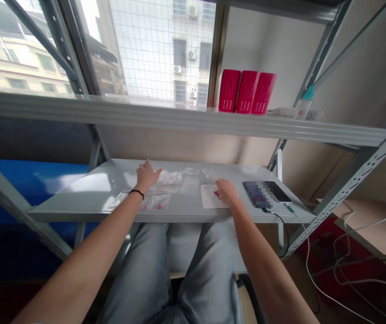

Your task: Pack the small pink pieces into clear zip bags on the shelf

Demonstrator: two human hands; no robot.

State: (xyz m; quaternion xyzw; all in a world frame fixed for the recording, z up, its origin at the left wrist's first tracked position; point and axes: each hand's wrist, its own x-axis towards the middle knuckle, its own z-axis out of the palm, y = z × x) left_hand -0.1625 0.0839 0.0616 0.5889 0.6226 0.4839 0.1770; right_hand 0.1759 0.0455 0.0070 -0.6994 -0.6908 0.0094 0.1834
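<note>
My right hand (pixel 226 191) rests on a white paper sheet (pixel 210 199), its fingers bunched close together and pressed down right beside a small cluster of pink pieces (pixel 217 194). The pieces lie on the sheet, but I cannot tell whether I am pinching any of them.

Left of the sheet, my left hand (pixel 147 176) lies palm down and open, fingers spread, with its fingertips just beside a crumpled clear plastic bag (pixel 170 178). Also left of the sheet, small clear bags holding pink bits (pixel 161 201) lie near the front edge of the grey steel shelf (pixel 88 198).

Just behind the sheet are flat clear bags (pixel 199 172). To its right, a phone with a blurred screen (pixel 257 194) touches a second phone (pixel 276 191), and a black cable (pixel 278 220) drops over the shelf's front edge.

The sheet sits right at that edge, leaving little room toward me. Above it, an upper steel shelf (pixel 179 119) spans the space, leaving a low gap for lifting my hands.
</note>
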